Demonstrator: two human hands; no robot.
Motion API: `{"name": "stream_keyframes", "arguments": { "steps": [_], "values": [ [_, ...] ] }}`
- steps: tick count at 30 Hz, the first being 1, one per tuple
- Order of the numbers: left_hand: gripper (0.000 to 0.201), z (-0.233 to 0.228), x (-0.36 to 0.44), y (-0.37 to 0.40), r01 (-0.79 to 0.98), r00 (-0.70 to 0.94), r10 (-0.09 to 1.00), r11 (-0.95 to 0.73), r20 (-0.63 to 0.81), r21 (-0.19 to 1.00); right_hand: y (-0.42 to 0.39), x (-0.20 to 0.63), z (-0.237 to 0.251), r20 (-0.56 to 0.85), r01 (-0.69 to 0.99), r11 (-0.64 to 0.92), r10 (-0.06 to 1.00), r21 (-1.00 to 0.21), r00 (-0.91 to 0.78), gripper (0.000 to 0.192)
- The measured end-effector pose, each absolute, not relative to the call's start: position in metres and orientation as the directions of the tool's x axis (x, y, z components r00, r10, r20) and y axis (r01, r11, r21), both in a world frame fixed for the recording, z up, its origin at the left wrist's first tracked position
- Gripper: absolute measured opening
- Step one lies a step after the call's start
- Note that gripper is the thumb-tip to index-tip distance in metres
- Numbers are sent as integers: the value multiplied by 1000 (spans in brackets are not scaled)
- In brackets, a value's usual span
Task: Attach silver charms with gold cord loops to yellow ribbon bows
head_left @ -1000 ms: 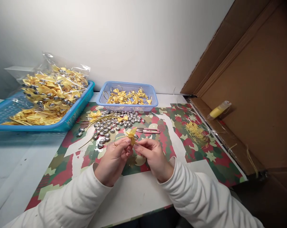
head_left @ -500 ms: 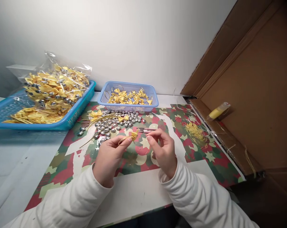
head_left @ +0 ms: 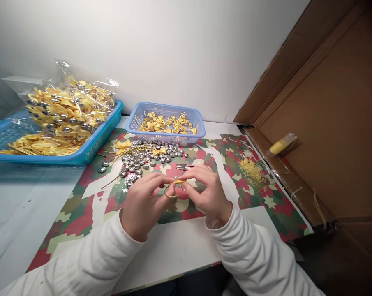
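Rejoining over the yellow bow, right hand back against left hand.

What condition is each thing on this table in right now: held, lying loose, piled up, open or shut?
left hand: pinching the yellow bow with its gold loop.
right hand: pinching the same bow.
silver beads: scattered loose on the mat.
snips: lying flat, untouched.
small basket: partly filled with bows.
clear bag: full, lying in the big blue tray.
yellow thread scraps: loose heap.
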State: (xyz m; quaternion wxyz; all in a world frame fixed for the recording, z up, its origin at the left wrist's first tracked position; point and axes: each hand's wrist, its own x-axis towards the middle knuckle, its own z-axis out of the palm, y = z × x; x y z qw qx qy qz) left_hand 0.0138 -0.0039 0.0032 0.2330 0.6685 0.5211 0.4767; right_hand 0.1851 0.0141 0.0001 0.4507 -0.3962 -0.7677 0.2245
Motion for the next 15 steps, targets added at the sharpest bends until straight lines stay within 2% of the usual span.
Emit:
{"name": "stream_keyframes", "arguments": {
  "steps": [6,11,14,15],
  "values": [
    [9,5,15,-4,395,-106,950,-231,293,889,14,183,-2,400,379,449,893,-809,-204,11],
    [11,4,12,-1,400,-45,970,-202,239,894,15,181,-6,147,208,185,972,-960,-184,11],
    [12,5,11,1,353,17,992,-123,125,928,15,181,-8,-15,114,10,977,-993,-214,12],
    [10,6,11,2,278,-3,998,-67,70,958,16,182,-7,-33,121,-7,977,-993,-211,12]
  ]
}}
